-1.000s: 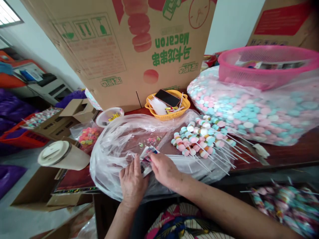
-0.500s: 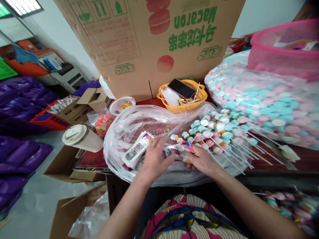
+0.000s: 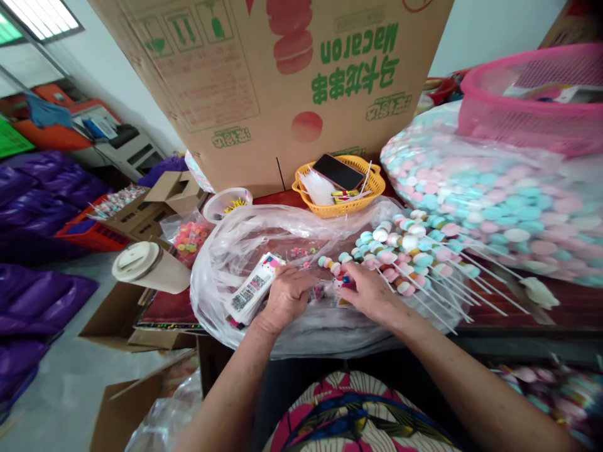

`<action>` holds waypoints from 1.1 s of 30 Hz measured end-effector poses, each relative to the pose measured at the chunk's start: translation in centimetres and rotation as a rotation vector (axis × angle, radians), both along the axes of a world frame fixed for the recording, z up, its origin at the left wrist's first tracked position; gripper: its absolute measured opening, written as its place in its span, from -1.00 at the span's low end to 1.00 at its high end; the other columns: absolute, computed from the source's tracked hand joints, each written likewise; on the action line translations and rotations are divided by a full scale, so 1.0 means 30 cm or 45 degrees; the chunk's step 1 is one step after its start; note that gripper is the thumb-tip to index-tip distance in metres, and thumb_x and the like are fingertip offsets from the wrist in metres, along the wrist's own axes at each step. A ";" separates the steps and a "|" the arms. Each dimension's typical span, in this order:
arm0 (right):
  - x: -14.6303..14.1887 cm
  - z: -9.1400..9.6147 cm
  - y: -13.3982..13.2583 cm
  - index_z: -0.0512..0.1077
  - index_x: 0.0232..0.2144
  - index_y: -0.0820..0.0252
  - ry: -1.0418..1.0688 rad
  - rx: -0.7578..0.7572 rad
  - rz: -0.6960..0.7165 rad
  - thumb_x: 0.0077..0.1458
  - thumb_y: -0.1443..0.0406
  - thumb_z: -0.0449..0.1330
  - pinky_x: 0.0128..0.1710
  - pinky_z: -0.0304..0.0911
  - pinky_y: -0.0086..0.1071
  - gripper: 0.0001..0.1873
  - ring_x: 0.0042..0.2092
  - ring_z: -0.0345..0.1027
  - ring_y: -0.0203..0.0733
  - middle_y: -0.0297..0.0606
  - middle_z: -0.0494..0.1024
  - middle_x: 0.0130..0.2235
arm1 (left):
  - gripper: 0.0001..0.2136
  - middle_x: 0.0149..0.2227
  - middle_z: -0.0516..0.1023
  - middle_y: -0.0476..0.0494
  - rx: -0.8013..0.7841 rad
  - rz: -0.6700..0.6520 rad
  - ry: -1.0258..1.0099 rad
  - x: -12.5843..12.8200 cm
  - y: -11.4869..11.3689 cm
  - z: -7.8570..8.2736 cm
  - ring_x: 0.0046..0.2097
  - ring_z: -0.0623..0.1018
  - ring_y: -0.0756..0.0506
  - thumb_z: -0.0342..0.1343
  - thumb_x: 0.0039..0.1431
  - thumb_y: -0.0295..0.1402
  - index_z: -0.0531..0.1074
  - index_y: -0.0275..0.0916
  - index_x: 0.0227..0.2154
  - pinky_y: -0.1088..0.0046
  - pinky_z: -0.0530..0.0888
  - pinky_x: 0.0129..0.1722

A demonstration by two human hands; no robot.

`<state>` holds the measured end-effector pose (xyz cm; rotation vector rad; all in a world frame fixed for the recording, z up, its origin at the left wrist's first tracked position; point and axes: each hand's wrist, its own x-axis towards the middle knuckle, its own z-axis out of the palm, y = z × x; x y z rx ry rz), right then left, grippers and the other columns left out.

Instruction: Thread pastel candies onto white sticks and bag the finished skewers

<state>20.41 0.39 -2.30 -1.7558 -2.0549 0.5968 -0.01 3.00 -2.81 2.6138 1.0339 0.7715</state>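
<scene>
My left hand (image 3: 285, 295) and my right hand (image 3: 368, 291) rest side by side on a crumpled clear plastic sheet (image 3: 245, 245) at the table's front edge. Both have their fingers curled onto a small printed clear wrapper (image 3: 326, 292) that lies between them. A stack of the same printed wrappers (image 3: 250, 290) lies just left of my left hand. Right of my right hand lies a pile of pastel candy skewers (image 3: 409, 248) on white sticks.
A big "Macaron" cardboard box (image 3: 282, 81) stands behind. In front of it sit a yellow basket (image 3: 340, 206) holding a phone and a small white bowl (image 3: 225, 202). A large bag of pastel candies (image 3: 490, 201) under a pink basket (image 3: 532, 113) fills the right. A lidded cup (image 3: 148, 267) lies at left.
The wrapper stack that both hands held a second ago now lies to the left. The hands shifted right toward the skewers and closed on a single wrapper. The camera view shifted left.
</scene>
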 end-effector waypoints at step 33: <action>0.084 0.217 -0.096 0.08 -0.64 0.15 0.451 0.009 0.169 0.20 0.12 -0.06 -0.48 -0.02 -0.44 -0.59 -0.50 0.10 -0.34 -0.42 0.20 -0.60 | -0.80 -0.49 0.43 -0.02 -1.169 -0.183 -0.584 0.127 -0.087 0.195 -0.41 0.38 0.01 0.15 0.07 -0.23 0.42 -0.28 -0.48 0.50 0.35 -0.36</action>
